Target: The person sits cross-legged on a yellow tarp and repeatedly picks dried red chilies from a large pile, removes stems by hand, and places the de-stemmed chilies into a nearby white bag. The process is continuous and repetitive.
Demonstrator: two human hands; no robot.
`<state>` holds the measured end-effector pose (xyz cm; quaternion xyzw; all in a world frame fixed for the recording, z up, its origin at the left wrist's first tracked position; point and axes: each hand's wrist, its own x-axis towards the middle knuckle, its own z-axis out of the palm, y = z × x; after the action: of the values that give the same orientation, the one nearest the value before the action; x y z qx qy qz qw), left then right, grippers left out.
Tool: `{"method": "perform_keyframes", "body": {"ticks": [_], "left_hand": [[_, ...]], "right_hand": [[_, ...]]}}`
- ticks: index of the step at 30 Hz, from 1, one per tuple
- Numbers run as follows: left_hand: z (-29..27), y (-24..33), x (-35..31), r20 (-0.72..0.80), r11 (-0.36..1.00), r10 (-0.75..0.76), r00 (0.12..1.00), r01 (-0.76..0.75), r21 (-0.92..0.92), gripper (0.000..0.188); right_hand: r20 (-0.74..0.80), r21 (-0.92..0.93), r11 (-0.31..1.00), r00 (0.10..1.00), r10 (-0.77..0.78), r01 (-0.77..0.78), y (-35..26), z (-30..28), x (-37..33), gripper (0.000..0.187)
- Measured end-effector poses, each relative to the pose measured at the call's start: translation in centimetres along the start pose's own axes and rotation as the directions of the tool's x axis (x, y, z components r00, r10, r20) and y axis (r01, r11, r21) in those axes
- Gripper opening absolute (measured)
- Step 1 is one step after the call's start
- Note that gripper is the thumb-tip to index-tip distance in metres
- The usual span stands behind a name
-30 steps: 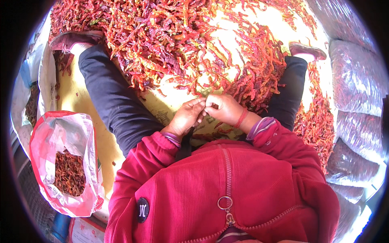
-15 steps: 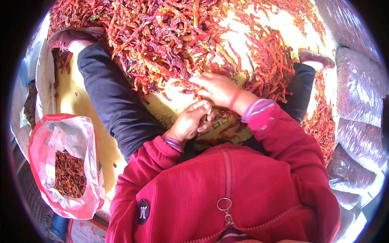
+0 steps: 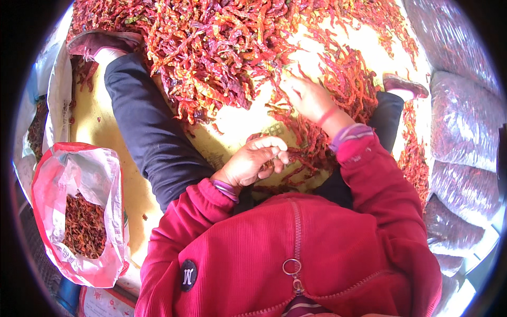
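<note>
A large heap of dried red chilies point(image 3: 211, 53) spreads in front of me between my legs. Over the heap's near right side reaches my right hand point(image 3: 309, 99), its fingers stretched toward the chilies in bright light, with no chili visible in them. Nearer my body, my left hand point(image 3: 252, 161) is closed, fingers curled in and thumb on top; whatever it may hold is hidden. Below and right of it, a smaller group of loose chilies point(image 3: 306, 158) lies on the yellow sheet point(image 3: 224, 124).
To my left stands an open red-and-white bag point(image 3: 113, 174) with small dark red chili pieces point(image 3: 84, 227) inside. Filled clear plastic bags point(image 3: 465, 116) are stacked along the right. My outstretched legs point(image 3: 145, 121) flank the heap. A white sack point(image 3: 59, 100) stands at far left.
My right hand has moved away from my left hand, forward and right to the heap. The left hand has shifted slightly and stays closed. More chilies show between my hands and lap.
</note>
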<state>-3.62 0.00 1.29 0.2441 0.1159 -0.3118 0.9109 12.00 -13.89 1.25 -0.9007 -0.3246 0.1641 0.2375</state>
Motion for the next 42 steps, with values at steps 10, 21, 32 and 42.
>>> {"method": "perform_keyframes", "body": {"ticks": [10, 21, 32, 42], "left_hand": [[-0.3, 0.3, 0.2, 0.004, 0.993, -0.025, 1.000, 0.025, -0.118, 0.015], [-0.8, 0.5, 1.0, -0.191, 1.000, -0.004, 0.982, 0.007, 0.015, 0.013], [-0.4, 0.3, 1.5, -0.220, 1.000, 0.015, 0.975, -0.009, 0.028, 0.013], [-0.4, 0.8, 0.8, -0.140, 0.976, 0.108, 0.984, -0.132, -0.176, 0.017]], "right_hand": [[-0.084, 0.213, 0.936, 0.949, 0.304, -0.281, 2.4, 4.0, 5.9, 0.022], [0.162, 0.707, 0.598, 0.910, 0.382, -0.377, 2.3, 0.4, -0.8, 0.009], [0.341, 0.875, 0.315, 0.930, 0.136, -0.367, 0.7, -1.1, -4.3, 0.004], [-0.003, 0.479, 0.852, 0.971, -0.238, 0.210, -5.0, 0.5, -5.6, 0.008]]}}
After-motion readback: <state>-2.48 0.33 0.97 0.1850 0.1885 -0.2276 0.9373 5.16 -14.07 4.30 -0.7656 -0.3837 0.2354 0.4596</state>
